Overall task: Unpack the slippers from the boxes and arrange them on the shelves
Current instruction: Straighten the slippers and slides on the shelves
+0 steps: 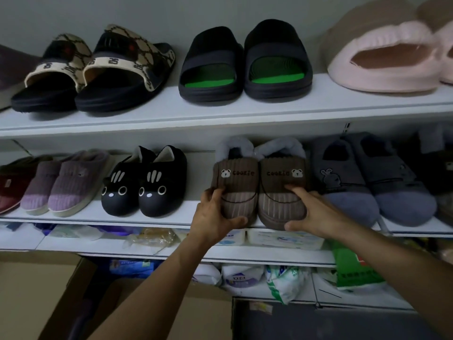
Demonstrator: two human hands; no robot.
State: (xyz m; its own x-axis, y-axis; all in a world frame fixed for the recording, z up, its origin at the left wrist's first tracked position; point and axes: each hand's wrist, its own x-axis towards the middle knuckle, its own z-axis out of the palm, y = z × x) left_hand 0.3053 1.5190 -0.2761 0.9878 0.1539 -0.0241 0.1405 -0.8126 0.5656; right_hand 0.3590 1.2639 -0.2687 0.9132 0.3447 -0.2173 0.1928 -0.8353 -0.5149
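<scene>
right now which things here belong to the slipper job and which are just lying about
Job: brown cookie slippers, held by left hand and right hand; middle shelf; cardboard box; black cat slippers, already shelved.
Lying about: white packets underneath; green bag.

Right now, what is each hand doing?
Left hand: grips the left brown corduroy bear slipper at its toe.
Right hand: grips the right brown corduroy bear slipper at its toe.

Left hand (pixel 215 213) and right hand (pixel 316 214) are bare; both forearms bare too, no sleeve showing, entering from 7 and 4 o'clock.
</scene>
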